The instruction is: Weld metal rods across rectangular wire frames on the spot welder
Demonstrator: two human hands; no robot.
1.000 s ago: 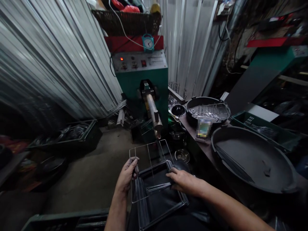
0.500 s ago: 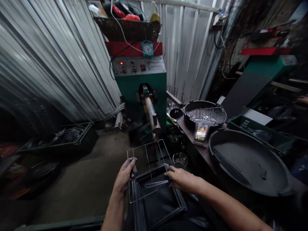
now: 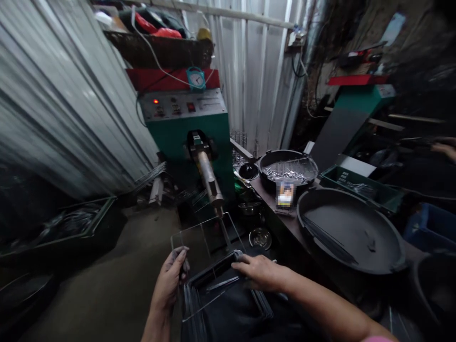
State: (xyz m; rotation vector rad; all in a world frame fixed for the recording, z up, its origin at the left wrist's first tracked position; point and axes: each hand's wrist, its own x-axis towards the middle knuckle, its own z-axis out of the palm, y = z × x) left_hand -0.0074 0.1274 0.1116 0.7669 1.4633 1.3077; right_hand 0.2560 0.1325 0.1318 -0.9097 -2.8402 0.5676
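A rectangular wire frame (image 3: 203, 231) with cross wires reaches under the tip of the welding machine's arm (image 3: 210, 183). My left hand (image 3: 171, 275) pinches its left side, thumb and fingers closed on the wire. My right hand (image 3: 258, 270) is closed at the frame's right side, over the corner of a stack of similar frames (image 3: 195, 308) on my lap; its fingertips are partly hidden. Several loose straight wires (image 3: 223, 283) lie across the stack, below the held frame.
The green machine (image 3: 188, 118) stands ahead. To the right are a large black tray (image 3: 356, 223), a round tray of wire parts (image 3: 288, 168) and a blue bin (image 3: 427, 228). A green crate (image 3: 96, 223) sits at left. Another person's hand (image 3: 445, 148) shows far right.
The view has turned right, so the machine and both hands appear further left. My hands keep their holds, and the wire frame remains near the machine's tip.
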